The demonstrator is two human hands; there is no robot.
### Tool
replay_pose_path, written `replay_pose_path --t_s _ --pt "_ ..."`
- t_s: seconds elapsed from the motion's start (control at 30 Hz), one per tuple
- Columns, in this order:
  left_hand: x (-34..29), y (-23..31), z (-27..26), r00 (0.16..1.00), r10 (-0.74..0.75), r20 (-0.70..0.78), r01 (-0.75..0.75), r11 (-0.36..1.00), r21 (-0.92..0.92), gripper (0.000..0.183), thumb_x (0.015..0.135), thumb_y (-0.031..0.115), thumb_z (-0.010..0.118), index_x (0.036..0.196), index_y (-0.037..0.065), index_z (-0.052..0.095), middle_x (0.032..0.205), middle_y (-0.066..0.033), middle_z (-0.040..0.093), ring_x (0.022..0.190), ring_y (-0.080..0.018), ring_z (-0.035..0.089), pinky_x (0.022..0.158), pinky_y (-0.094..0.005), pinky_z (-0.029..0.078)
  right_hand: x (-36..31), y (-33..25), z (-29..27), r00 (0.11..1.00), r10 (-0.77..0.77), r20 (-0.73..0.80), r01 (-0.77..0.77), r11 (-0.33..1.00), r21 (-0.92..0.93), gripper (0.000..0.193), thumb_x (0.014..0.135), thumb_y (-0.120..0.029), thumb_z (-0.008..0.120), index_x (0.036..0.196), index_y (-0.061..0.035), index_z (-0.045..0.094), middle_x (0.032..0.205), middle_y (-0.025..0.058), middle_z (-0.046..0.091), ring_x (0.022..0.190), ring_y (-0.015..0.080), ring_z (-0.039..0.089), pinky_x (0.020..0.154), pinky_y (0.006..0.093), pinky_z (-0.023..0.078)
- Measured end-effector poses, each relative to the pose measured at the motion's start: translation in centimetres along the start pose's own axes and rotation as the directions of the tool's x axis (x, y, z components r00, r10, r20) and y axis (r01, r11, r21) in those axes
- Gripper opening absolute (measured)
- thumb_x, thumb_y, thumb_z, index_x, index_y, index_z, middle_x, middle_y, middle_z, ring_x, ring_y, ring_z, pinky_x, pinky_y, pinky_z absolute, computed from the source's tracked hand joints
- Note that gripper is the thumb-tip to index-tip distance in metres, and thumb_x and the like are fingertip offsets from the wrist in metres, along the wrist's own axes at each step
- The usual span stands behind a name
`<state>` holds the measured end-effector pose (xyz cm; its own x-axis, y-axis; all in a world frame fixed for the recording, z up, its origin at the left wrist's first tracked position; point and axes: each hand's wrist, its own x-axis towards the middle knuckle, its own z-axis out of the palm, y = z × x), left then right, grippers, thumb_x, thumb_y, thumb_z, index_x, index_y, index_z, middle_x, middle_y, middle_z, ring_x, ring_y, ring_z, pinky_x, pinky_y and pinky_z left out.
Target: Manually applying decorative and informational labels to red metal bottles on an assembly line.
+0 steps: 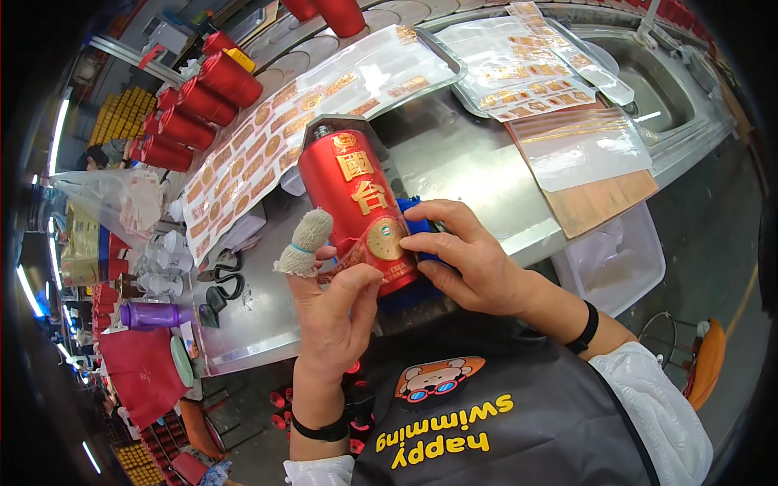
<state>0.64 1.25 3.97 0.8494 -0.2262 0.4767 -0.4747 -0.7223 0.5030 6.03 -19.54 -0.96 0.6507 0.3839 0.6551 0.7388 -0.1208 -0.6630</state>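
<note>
Gripping the red bottle [361,206]: left hand [336,304] and right hand [462,259], blue tool [413,223] under the right fingers. Label sheets [267,138] lie just beyond, more red bottles [190,105] farther left.

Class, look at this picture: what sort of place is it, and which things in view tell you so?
Most likely a factory labelling bench: a row of red bottles, sheets of gold stickers on a steel worktable, and both hands on one red bottle.

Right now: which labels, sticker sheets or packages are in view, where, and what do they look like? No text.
Round gold label: on the red bottle, under the right hand, gold with a green centre.
Long sticker sheet: left of the bottle, clear backing, gold-and-red ovals.
Second sticker sheet: far right on a tray, rows of small gold labels.
Clear film: on brown card, right.
</note>
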Motion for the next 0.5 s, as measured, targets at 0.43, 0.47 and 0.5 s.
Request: replay_pose_path --t_s 0.43,0.47,0.5 --pt "0.3 -0.2 -0.5 0.999 0.042 -0.005 -0.042 0.999 0.025 0.010 0.084 0.001 0.070 0.091 0.007 0.068 0.138 -0.0191 0.042 0.130 -0.0334 0.045 0.102 -0.0426 0.042 0.2 0.0 -0.1 1.000 -0.012 0.025 0.012 1.000 -0.011 0.037 0.078 0.001 0.069 0.115 -0.0023 0.061 0.123 0.0196 0.052 0.114 0.0389 0.052 0.095 0.0446 0.045" --pt "0.4 -0.4 -0.7 0.999 0.048 -0.013 -0.048 0.998 0.031 0.010 0.084 0.001 0.070 0.091 0.007 0.068 0.138 -0.0191 0.042 0.130 -0.0334 0.045 0.102 -0.0426 0.042 0.2 0.1 -0.2 0.999 -0.023 0.024 0.024 1.000 -0.013 0.037 0.078 0.001 0.069 0.115 -0.0023 0.061 0.123 0.0196 0.052 0.114 0.0389 0.052 0.095 0.0446 0.045" --pt "0.4 -0.5 -1.0 0.999 0.047 -0.025 -0.047 0.999 0.014 0.007 0.087 0.005 0.067 0.094 0.006 0.066 0.135 -0.0195 0.045 0.126 -0.0319 0.046 0.102 -0.0411 0.041 0.1 0.2 -0.2 0.999 -0.027 0.024 0.027 0.999 -0.020 0.040 0.079 -0.001 0.069 0.118 -0.0023 0.060 0.124 0.0202 0.052 0.114 0.0391 0.052 0.095 0.0448 0.045"
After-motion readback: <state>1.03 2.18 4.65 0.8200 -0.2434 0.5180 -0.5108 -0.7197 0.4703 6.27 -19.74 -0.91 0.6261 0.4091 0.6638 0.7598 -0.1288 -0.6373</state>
